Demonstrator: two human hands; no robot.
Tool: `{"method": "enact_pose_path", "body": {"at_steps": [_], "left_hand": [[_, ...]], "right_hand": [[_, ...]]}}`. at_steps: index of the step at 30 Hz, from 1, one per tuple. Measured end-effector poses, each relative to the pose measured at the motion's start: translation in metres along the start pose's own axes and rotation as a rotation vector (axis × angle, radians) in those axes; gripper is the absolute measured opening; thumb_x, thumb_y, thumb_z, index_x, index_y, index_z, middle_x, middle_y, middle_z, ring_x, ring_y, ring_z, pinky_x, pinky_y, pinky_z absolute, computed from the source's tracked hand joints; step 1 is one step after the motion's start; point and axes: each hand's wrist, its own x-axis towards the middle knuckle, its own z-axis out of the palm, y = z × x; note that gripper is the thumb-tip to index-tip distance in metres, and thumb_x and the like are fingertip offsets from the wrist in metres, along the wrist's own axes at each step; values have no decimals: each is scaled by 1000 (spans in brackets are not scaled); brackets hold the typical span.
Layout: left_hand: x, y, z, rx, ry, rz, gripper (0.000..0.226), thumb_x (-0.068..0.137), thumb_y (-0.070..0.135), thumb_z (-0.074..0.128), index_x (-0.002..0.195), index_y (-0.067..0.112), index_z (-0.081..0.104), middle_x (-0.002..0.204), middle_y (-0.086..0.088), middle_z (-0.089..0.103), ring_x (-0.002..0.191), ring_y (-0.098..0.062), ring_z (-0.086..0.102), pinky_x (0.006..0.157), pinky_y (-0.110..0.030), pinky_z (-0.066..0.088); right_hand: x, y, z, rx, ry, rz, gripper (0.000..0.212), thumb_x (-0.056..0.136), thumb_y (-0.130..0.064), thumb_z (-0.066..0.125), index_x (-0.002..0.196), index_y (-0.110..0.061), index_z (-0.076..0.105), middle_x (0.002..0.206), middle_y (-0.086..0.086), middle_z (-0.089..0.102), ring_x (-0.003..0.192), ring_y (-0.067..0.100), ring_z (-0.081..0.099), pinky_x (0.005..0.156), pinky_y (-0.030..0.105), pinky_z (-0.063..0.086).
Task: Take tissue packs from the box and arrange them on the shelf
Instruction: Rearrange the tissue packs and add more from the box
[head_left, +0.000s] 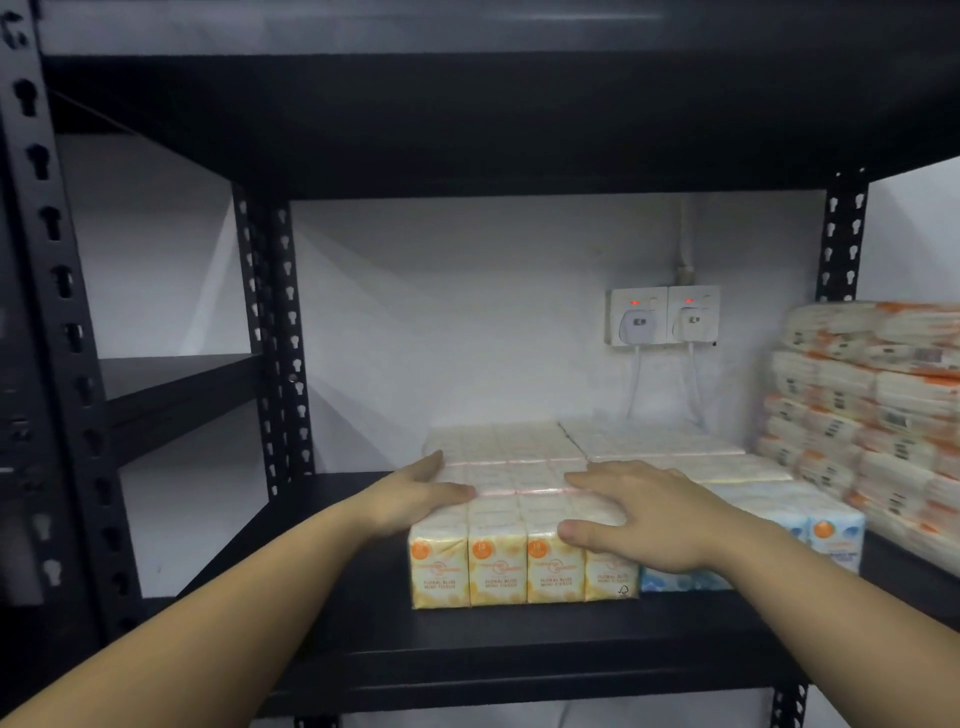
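Observation:
A bundle of yellow mini tissue packs (498, 569) stands on the black shelf board (467, 654), its orange-marked ends facing me. My left hand (415, 493) lies flat on the bundle's top left corner, fingers straight. My right hand (639, 514) rests flat on its top right, with the thumb against the front face. More pale tissue bundles (519, 447) lie behind it. A blue tissue bundle (826, 535) sits to the right, partly hidden by my right hand. The box is not in view.
A tall stack of orange-and-white tissue packs (872, 415) fills the shelf's right end. Two wall sockets (665, 317) with plugs and hanging cables sit on the back wall. Black uprights (280, 338) frame the bay; the upper shelf (467, 119) hangs overhead. Bare board lies left of the bundle.

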Motion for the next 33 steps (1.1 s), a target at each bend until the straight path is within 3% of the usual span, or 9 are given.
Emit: {"method": "enact_pose_path", "body": {"at_steps": [3,6,10,15,17,19,21,24,33], "left_hand": [[-1,5,0,-12,6,19,81,99,45,63,163,23,19,156,1,46,85,10,51,66,-5,42],[-1,10,-1,-54,-13,9,77,100,37,64,162,20,21,129,14,50,78,13,47,56,1,41],[8,1,-2,-97,-14,23,79,100,35,65,162,22,19,99,31,46,78,13,54,58,-1,44],[20,-16,-15,-72,-54,19,86,88,42,79,153,34,23,137,13,62,110,-6,69,93,-27,59],[23,-15,-20,-47,-10,7,98,89,42,78,160,25,13,155,3,50,120,-10,61,89,-19,53],[29,-16,-27,-54,-3,-1,106,91,44,75,164,17,4,158,2,46,128,-12,54,89,-15,47],[40,-23,-32,-34,-40,11,107,84,53,80,163,21,15,150,9,55,129,-11,58,106,-25,48],[49,-27,-34,-18,-80,19,77,86,44,80,145,30,32,130,20,60,113,1,62,91,-17,53],[55,-23,-27,-54,-67,39,59,92,32,76,138,33,39,119,17,65,96,4,68,70,-10,54]], "right_hand": [[9,-10,-3,23,-50,-18,100,74,-98,33,159,-46,27,169,-15,23,155,12,21,126,43,19],[16,-14,-2,18,-71,-28,110,65,-104,25,160,-48,24,170,-14,20,156,12,18,126,43,17],[20,-12,-1,5,-79,-23,121,54,-110,15,160,-49,22,171,-14,18,157,11,15,126,44,15],[21,-10,1,6,-96,-16,120,54,-109,17,159,-51,19,171,-16,14,157,10,12,127,41,13],[21,-11,3,9,-99,-5,116,57,-107,19,159,-52,18,171,-17,12,157,8,10,127,39,10],[20,-10,4,8,-95,1,113,59,-106,20,159,-53,16,171,-17,10,157,7,9,127,39,9],[20,-9,5,0,-86,-2,115,57,-108,18,159,-55,15,171,-18,9,157,7,9,127,38,9],[19,-8,7,-15,-80,-1,114,57,-108,15,158,-56,13,171,-20,7,156,6,9,127,37,8],[19,-10,9,-36,-59,2,116,55,-110,10,158,-57,12,171,-21,7,156,6,10,127,38,8]]}}
